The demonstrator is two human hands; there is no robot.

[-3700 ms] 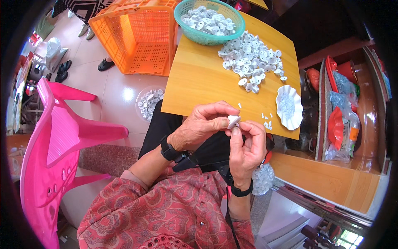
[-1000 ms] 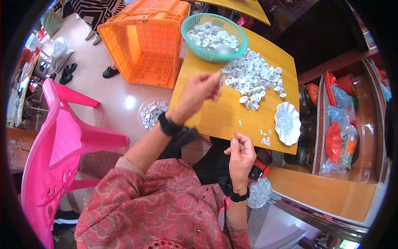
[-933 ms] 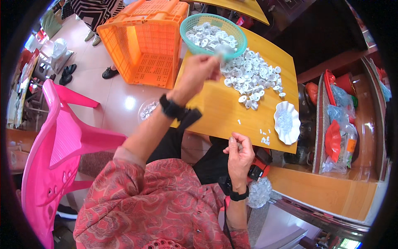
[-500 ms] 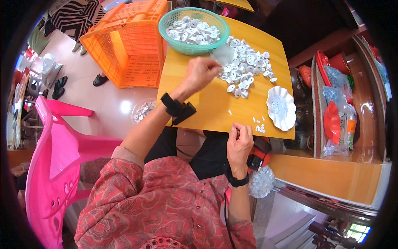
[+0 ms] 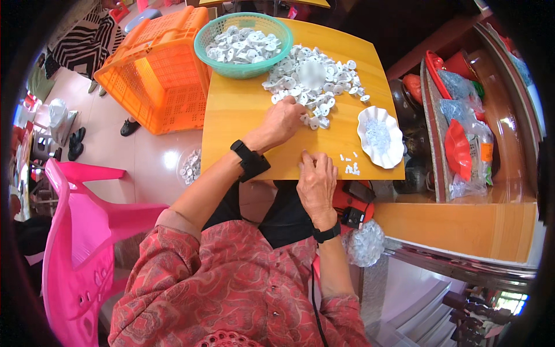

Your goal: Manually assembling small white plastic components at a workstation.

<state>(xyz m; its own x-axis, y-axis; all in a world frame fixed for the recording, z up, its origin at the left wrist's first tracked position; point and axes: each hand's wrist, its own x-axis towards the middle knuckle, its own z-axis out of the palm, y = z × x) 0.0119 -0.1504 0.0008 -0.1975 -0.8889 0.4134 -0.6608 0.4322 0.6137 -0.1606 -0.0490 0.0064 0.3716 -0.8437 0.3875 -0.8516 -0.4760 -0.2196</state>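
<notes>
On the yellow table [image 5: 243,127], my left hand [image 5: 281,122] reaches the near left edge of a heap of white round plastic pieces [image 5: 324,87]. Its fingers are bent together against the nearest discs, and what lies between the fingertips is hidden. My right hand [image 5: 317,182] rests at the table's front edge, fingers curled down and thumb close to the index finger. Anything in that grip cannot be made out. Several tiny white pegs [image 5: 352,169] lie just to its right. A wavy-rimmed white dish [image 5: 395,151] beyond them contains small pale translucent bits.
A green mesh basket [image 5: 202,61] full of similar white pieces stands at the table's far left. Left of the table lies an orange crate [image 5: 153,75] on its side, with a pink chair [image 5: 81,225] nearer me. Shelving with bagged goods [image 5: 462,144] borders the right.
My left hand has moved nearer and rightward to the heap's near edge. My right hand has barely shifted. A lone peg near it no longer shows. The whole view has shifted slightly.
</notes>
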